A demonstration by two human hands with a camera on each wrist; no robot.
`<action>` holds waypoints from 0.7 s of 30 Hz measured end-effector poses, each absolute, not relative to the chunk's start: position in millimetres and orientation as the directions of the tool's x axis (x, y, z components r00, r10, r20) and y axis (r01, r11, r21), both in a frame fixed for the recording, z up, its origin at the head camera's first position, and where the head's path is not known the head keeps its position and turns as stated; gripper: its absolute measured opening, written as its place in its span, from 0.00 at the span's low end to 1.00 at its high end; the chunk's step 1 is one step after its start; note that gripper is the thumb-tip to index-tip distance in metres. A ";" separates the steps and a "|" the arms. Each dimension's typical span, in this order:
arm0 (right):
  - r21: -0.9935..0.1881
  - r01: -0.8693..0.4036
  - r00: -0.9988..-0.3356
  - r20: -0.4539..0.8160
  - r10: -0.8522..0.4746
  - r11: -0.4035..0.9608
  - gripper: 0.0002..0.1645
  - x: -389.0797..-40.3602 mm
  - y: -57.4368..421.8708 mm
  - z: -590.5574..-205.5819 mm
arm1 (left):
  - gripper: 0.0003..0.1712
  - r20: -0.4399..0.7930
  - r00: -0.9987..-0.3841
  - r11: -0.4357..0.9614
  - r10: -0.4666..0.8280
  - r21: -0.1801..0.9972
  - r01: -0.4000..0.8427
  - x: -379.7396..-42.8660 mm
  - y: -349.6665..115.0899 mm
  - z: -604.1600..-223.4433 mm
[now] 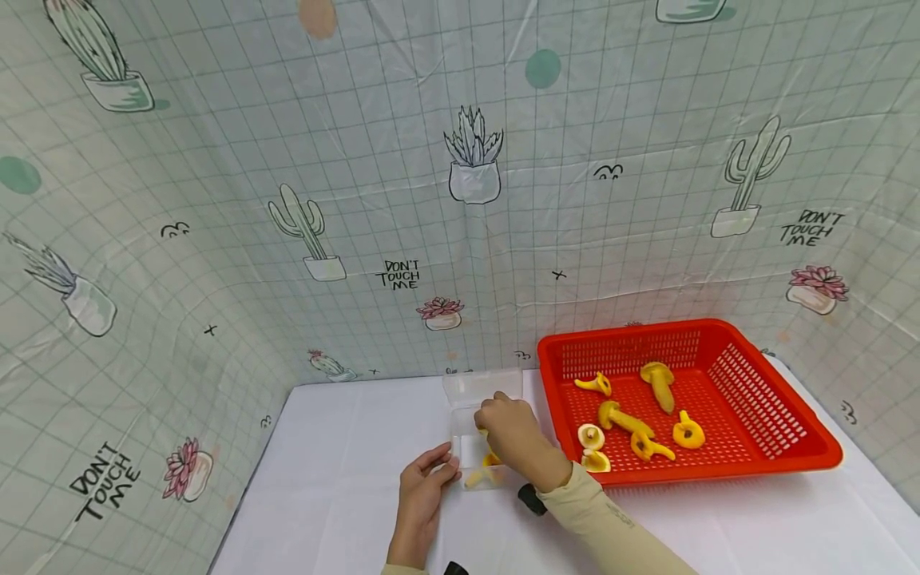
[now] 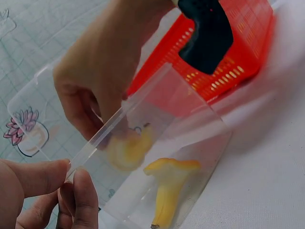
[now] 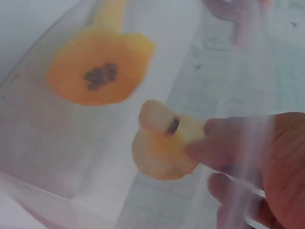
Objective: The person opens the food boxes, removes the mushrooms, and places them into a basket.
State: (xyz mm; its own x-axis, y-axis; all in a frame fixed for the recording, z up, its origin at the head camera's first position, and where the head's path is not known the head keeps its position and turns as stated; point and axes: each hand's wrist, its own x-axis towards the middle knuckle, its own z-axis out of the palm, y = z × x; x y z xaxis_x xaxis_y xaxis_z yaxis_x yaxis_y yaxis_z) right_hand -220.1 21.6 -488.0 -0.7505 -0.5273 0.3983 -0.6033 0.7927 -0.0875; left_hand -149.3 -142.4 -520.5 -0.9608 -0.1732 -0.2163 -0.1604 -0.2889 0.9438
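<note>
A clear plastic box (image 1: 465, 449) stands on the white table, its lid (image 1: 483, 386) raised at the back. My left hand (image 1: 426, 489) pinches the box's edge between thumb and fingers at its left side. My right hand (image 1: 513, 435) reaches into the box from above. Its fingertips pinch a small yellow mushroom (image 3: 164, 155), seen through the clear wall in both wrist views. Another yellow mushroom (image 2: 172, 186) with a flared cap lies inside the box, by the near wall. In the head view my right hand hides much of the box's interior.
A red perforated basket (image 1: 794, 455) stands to the right of the box. Several yellow mushrooms lie in it, including a long-stemmed one (image 1: 659, 386) and a pale-faced one (image 1: 591, 436). A patterned cloth (image 1: 402, 192) hangs behind and at the sides of the white table (image 1: 338, 463).
</note>
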 end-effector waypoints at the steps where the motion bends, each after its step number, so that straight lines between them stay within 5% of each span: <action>1: -0.093 -0.607 -0.742 0.423 -0.521 0.789 0.13 -219.6 23.0 -485.5 | 0.24 -0.216 -0.961 -0.288 -0.175 0.944 -0.160 -149.6 -142.6 -520.7; 6: -0.149 -0.651 -0.685 0.539 -0.491 0.744 0.17 -214.8 33.6 -471.2 | 0.24 -0.207 -0.962 -0.281 -0.179 0.948 -0.152 -150.0 -142.1 -520.7; 21: -0.216 -0.609 -0.674 0.648 -0.354 0.763 0.14 -191.1 95.9 -436.0 | 0.25 -0.210 -0.960 -0.267 -0.188 0.951 -0.156 -148.0 -140.7 -517.8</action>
State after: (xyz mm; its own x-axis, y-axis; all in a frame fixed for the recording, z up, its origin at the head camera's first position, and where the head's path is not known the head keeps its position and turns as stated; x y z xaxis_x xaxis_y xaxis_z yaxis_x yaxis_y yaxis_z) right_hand -191.1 95.9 -436.0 -0.6744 -0.3542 0.6479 -0.6088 0.7632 -0.2164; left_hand -148.0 -140.7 -517.8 -0.9596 -0.1876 -0.2097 -0.1556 -0.2669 0.9511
